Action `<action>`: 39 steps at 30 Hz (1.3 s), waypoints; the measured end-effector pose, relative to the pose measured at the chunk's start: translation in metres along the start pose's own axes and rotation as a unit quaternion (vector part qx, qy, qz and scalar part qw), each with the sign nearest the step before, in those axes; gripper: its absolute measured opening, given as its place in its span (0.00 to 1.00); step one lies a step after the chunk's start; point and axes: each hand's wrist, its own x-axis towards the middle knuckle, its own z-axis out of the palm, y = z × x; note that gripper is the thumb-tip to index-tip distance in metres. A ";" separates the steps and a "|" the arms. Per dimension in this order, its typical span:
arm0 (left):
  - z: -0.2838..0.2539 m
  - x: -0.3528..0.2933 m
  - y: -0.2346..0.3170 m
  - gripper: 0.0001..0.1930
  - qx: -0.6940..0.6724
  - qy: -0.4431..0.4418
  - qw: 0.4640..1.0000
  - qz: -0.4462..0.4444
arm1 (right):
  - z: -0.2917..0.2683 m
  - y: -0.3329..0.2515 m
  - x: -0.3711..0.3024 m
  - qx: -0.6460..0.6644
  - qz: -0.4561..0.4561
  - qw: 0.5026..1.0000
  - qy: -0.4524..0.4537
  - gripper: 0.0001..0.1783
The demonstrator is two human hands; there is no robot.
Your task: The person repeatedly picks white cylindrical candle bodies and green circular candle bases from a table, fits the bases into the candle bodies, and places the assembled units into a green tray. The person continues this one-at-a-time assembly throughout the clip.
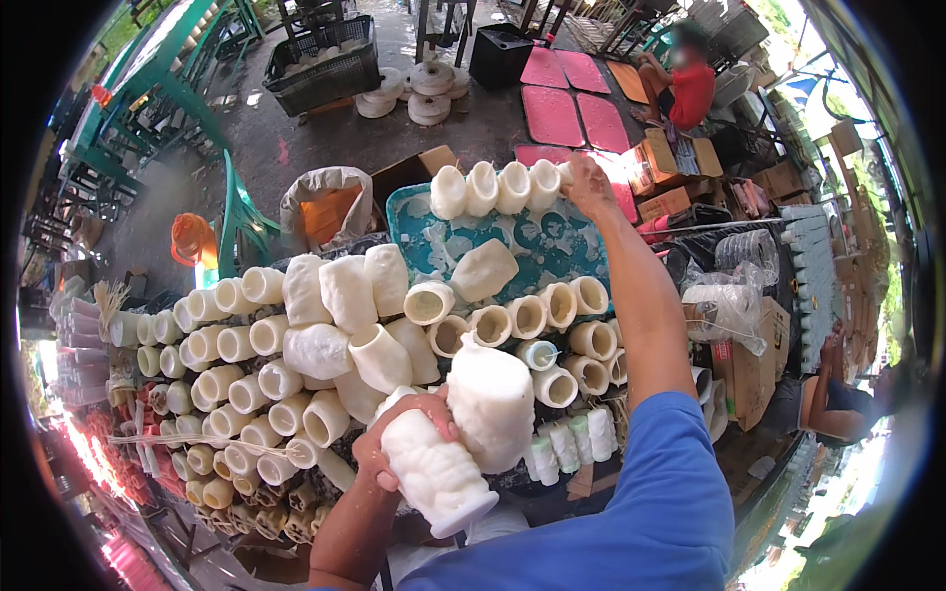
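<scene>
My left hand (406,438) is wrapped round a lumpy white wax pillar candle (434,471), tilted toward me. A bigger white pillar candle (493,404) with a melted-looking surface presses against that hand's fingers; I cannot tell whether they grip it too. My right arm stretches far forward, and the right hand (589,185) closes on a pale wax cup (566,173) at the right end of a row of wax cups (512,187). That row runs along the far edge of a teal tray (552,241) spattered with white wax. One wax piece (484,271) lies on its side in the tray.
Rows of hollow wax cups (251,340) crowd the table on the left, with larger shells (345,295) piled mid-table. Small green-white candles (572,443) lie near my right arm. Beyond are a sack (325,202), a black crate (323,69) and pink mats (562,116). A person in red (690,89) sits far right.
</scene>
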 end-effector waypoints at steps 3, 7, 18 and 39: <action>0.000 -0.028 0.011 0.43 0.040 0.032 0.999 0.015 | 0.000 0.002 -0.032 0.031 0.041 0.994 0.096 0.37; 0.004 -0.071 0.025 0.42 0.084 0.079 0.993 0.034 | -0.011 -0.009 -0.054 0.098 0.198 0.955 0.200 0.41; 0.033 -0.178 0.037 0.38 0.073 0.006 0.968 0.238 | -0.160 -0.172 -0.221 0.736 0.094 0.669 0.038 0.32; -0.094 -0.899 -0.118 0.28 -0.079 0.430 0.794 0.423 | 0.231 -0.871 -0.785 0.443 0.107 0.660 -0.598 0.33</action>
